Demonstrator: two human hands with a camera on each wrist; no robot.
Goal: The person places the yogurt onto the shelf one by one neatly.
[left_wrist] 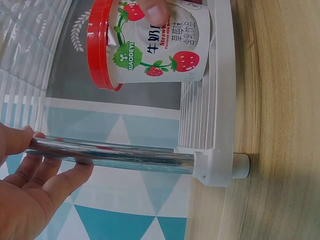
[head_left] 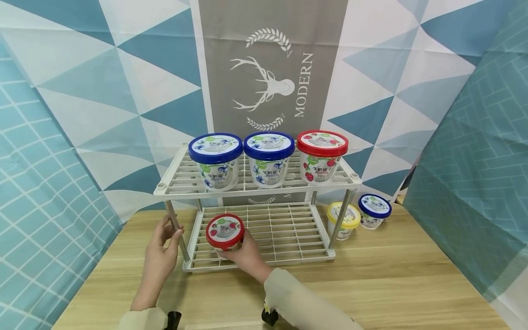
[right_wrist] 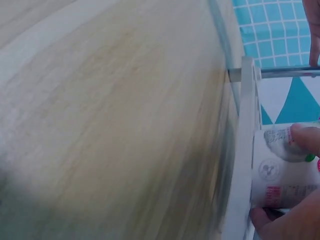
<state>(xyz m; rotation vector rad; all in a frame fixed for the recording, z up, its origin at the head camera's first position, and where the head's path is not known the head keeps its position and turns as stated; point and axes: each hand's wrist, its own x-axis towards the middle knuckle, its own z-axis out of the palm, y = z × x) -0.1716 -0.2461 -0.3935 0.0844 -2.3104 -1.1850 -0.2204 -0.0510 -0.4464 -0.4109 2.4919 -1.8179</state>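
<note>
My right hand grips a red-lidded tub from its right side, low at the left part of the rack's bottom shelf. Strawberries and the word Strawberry show on the tub's label in the left wrist view, its base right at the shelf's slats. With thumb and fingers, my left hand holds the rack's front left metal post. Two blue-lidded tubs and another red-lidded tub stand in a row on the top shelf.
Right of the rack, a yellow-lidded tub stands on the wooden table, partly behind the front right post. Beside it is a blue-lidded tub. A patterned cloth hangs behind the rack.
</note>
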